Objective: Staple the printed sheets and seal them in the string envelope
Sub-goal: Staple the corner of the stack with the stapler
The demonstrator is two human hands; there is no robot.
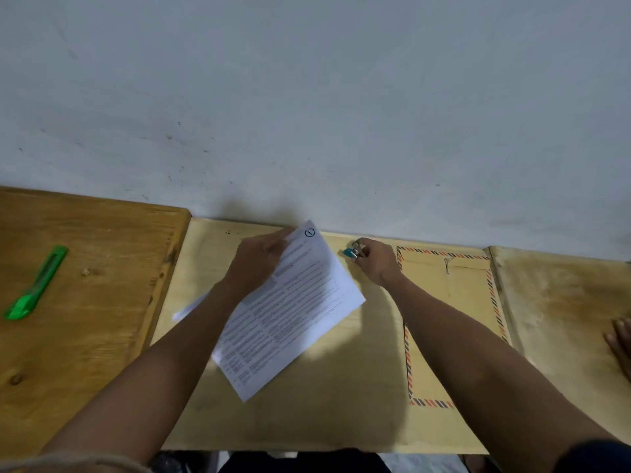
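Left hand point(259, 259) grips printed sheets point(290, 312); right hand point(374, 261) clasps stapler point(351, 251). Corners to be squared before stapler is pressed.

Plain makeshift workroom or office corner: bare plywood tables point(102, 336) pushed against scuffed grey wall point(307, 97), green box cutter point(36, 285) lying out.

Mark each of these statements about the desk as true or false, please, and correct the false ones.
1. The left hand holds the printed sheets. True.
2. The right hand grips the green cutter. False: it grips a small teal stapler; the green cutter lies untouched far left.
3. The sheets are inside the string envelope. False: the string envelope lies apart, under the right forearm.
4. The envelope has a striped border. True.
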